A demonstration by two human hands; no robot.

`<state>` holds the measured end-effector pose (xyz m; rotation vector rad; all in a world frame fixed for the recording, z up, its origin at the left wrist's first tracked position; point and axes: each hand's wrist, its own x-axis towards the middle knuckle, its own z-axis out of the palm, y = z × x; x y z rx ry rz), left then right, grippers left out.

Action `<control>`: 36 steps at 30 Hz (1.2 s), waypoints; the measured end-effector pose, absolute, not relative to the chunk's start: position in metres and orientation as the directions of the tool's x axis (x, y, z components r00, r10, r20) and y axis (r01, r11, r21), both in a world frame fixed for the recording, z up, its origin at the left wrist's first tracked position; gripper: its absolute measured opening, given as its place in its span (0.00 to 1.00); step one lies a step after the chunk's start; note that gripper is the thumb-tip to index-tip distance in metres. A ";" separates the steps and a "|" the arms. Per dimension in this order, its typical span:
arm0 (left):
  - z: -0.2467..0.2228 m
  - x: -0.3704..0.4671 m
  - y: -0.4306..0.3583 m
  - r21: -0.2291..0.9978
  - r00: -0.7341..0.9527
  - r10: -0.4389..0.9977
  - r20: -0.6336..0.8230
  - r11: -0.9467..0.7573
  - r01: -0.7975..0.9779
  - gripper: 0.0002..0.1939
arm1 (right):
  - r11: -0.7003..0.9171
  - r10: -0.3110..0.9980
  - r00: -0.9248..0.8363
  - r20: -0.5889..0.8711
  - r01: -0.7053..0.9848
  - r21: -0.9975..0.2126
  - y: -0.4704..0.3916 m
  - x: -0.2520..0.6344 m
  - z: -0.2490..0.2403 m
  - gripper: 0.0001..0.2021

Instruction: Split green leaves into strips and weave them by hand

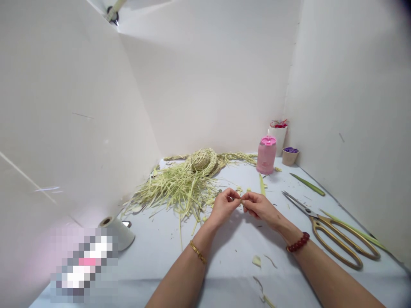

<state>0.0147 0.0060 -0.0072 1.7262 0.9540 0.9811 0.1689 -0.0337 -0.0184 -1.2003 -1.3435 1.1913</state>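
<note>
My left hand [224, 207] and my right hand [260, 207] meet over the middle of the table, fingertips almost touching. Thumb and fingers of each are pinched closed. Whatever lies between the tips is too small to make out. Just beyond my left hand spreads a loose pile of pale green plant strips [167, 188]. A coiled straw braid [202, 160] rests on the far side of that pile. Behind my right hand lies a flat green leaf strip [262, 185], with small yellowish scraps around it.
Large scissors [308, 212] with gold handles lie right, near green leaf pieces [308, 185]. A pink bottle [266, 156], a white cup [278, 137] and a small tub [290, 157] of purple bits stand back right. A white roll [120, 234] stands left, by a blurred-out object [86, 263].
</note>
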 end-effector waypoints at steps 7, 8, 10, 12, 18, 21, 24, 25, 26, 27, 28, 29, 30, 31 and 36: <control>-0.016 0.012 0.014 0.995 0.441 0.897 0.034 -0.070 0.066 0.11 | 0.038 0.996 -0.083 0.027 0.130 -0.991 -0.036 0.168 -0.013 0.07; -0.018 0.012 0.015 0.997 0.452 0.892 0.014 -0.045 0.059 0.11 | 0.037 0.996 -0.080 0.026 0.144 -0.989 -0.036 0.168 -0.013 0.07; -0.021 0.013 0.016 0.998 0.459 0.888 -0.006 -0.020 0.052 0.12 | 0.042 0.997 -0.073 0.029 0.175 -0.984 -0.035 0.168 -0.016 0.06; -0.022 0.013 0.017 0.999 0.460 0.888 -0.020 -0.005 0.054 0.12 | 0.049 0.997 -0.063 0.037 0.203 -0.978 -0.033 0.169 -0.019 0.05; -0.015 0.013 0.013 0.999 0.441 0.897 -0.025 0.010 0.036 0.13 | 0.056 0.997 -0.058 0.045 0.197 -0.979 -0.033 0.167 -0.023 0.03; -0.012 0.013 0.011 1.000 0.455 0.890 -0.008 -0.006 0.029 0.12 | 0.064 0.997 -0.062 0.054 0.173 -0.983 -0.035 0.166 -0.021 0.04; -0.011 0.014 0.011 0.998 0.446 0.895 0.002 -0.029 0.053 0.10 | 0.044 0.998 -0.049 0.037 0.157 -0.987 -0.034 0.166 -0.020 0.04; -0.012 0.015 0.011 0.997 0.432 0.902 0.009 -0.042 0.065 0.09 | 0.042 0.999 -0.039 0.036 0.164 -0.986 -0.033 0.166 -0.020 0.05; -0.013 0.015 0.011 0.995 0.417 0.909 0.019 -0.057 0.078 0.08 | 0.048 0.999 -0.022 0.044 0.180 -0.982 -0.032 0.166 -0.020 0.05; -0.013 0.015 0.011 0.993 0.404 0.914 0.029 -0.071 0.091 0.07 | 0.059 0.998 0.000 0.060 0.203 -0.977 -0.031 0.166 -0.021 0.06; -0.014 0.015 0.012 0.992 0.395 0.918 0.037 -0.083 0.100 0.07 | 0.072 0.997 0.022 0.079 0.229 -0.971 -0.030 0.166 -0.023 0.06; -0.015 0.015 0.012 0.990 0.389 0.920 0.041 -0.090 0.107 0.07 | 0.085 0.994 0.039 0.098 0.254 -0.964 -0.029 0.165 -0.024 0.07; -0.015 0.016 0.012 0.990 0.385 0.922 0.044 -0.093 0.110 0.07 | 0.095 0.992 0.051 0.112 0.271 -0.958 -0.028 0.165 -0.026 0.07; -0.016 0.016 0.012 0.989 0.384 0.922 0.046 -0.095 0.110 0.07 | 0.099 0.992 0.054 0.118 0.277 -0.956 -0.027 0.165 -0.028 0.06; -0.015 0.014 0.012 0.991 0.437 0.899 0.036 -0.087 0.097 0.08 | 0.091 0.991 0.071 0.115 0.271 -0.958 -0.025 0.166 -0.034 0.05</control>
